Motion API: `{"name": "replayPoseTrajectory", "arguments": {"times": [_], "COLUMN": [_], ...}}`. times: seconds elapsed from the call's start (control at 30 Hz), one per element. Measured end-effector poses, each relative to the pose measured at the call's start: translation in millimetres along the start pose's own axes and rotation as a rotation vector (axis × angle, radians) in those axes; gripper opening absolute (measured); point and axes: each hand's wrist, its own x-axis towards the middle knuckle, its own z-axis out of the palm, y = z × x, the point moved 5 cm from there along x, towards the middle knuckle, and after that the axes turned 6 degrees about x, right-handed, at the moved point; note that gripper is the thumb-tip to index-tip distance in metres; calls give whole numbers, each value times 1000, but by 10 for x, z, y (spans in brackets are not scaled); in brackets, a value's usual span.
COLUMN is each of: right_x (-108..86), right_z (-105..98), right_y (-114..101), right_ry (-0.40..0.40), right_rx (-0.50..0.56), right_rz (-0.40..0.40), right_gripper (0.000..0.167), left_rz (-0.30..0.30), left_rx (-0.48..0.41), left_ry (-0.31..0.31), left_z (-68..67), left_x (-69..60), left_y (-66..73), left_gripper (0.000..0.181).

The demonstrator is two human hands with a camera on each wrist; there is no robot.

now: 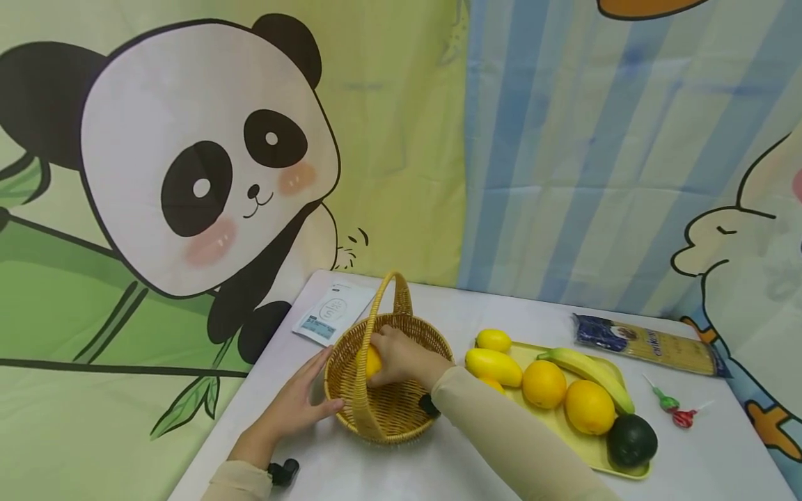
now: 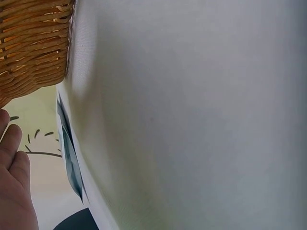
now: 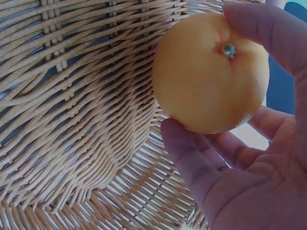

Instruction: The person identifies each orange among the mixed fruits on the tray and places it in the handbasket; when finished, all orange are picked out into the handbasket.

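Inside the wicker basket (image 1: pixel 401 421), my right hand (image 1: pixel 401 355) grips an orange (image 1: pixel 372 362) near the left inner wall. The right wrist view shows the orange (image 3: pixel 206 76) between thumb and fingers, its green stem end uncovered, just above the woven bottom. My left hand (image 1: pixel 294 403) rests at the basket's left outer side with straight, spread fingers, the thumb by the rim. In the left wrist view those fingers (image 2: pixel 12 143) lie close to the basket's woven side (image 2: pixel 33 48).
Right of the basket, a yellow tray (image 1: pixel 557 421) carries oranges (image 1: pixel 544 384), a banana (image 1: pixel 592 372), a mango (image 1: pixel 495 367) and an avocado (image 1: pixel 631 441). A lemon (image 1: pixel 493 340) lies at its corner. Behind stand a white packet (image 1: pixel 335 312) and pasta bag (image 1: pixel 651 344); lollipops (image 1: pixel 683 417) lie far right.
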Motion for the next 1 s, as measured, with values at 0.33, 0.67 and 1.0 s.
{"name": "replayPoseTrajectory", "arguments": {"times": [0.33,0.67,1.0], "right_x": [73,164,177], "right_z": [54,118,140], "right_y": [-20,-25,-38], "right_ry": [-28,-40,-55], "right_rx": [-27,-47,-41], "right_rz": [16,6,45], "right_gripper": [71,89,90], "left_rz": [-28,-18,31], "left_rx": [-6,-11,-6], "left_ry": [-13,-5,20], "left_z": [39,19,7], "left_x": [-4,-4,-17], "left_y": [-24,-15,4], "left_gripper": [107,107,106]}}
